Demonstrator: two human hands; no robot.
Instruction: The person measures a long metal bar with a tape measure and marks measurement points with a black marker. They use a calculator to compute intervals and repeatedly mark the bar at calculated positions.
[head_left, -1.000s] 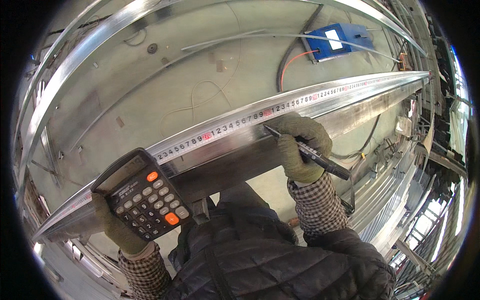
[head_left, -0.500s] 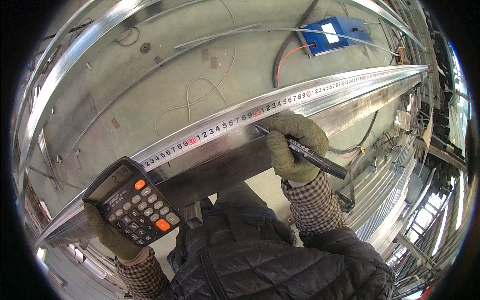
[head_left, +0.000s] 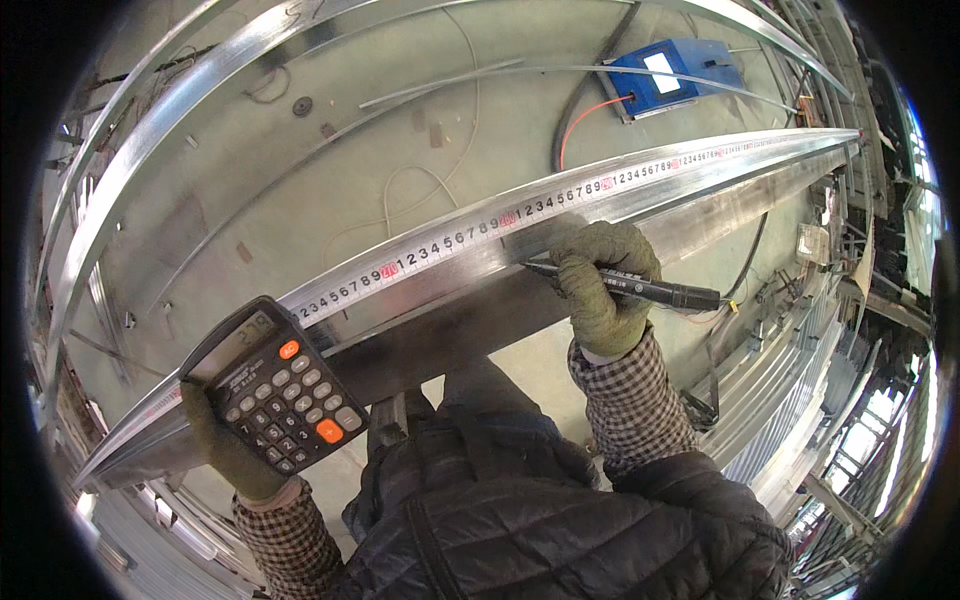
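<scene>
My gloved left hand [head_left: 232,450] is closed on the edge of a black calculator [head_left: 275,385] with grey and orange keys, its screen facing up. In my gloved right hand [head_left: 605,285] is a black marker pen [head_left: 665,291]. The pen's tip points left and sits at the near side of a long shiny metal profile [head_left: 430,290]; whether it touches cannot be told. A white measuring tape [head_left: 445,243] with black and red figures lies stretched along that profile. My right fingers are bent around the pen, just short of the tape.
Beyond the profile, a blue box-shaped machine [head_left: 665,78] with a red hose stands on the floor. Thin cables and curved metal strips [head_left: 300,150] lie across the floor. Stacked metal lengths [head_left: 780,400] are at the right, and long bright rails [head_left: 130,150] run along the left.
My right hand has shifted slightly to the right, and the pen now lies flatter, its tip lower against the profile. The calculator has moved a little right and up in view.
</scene>
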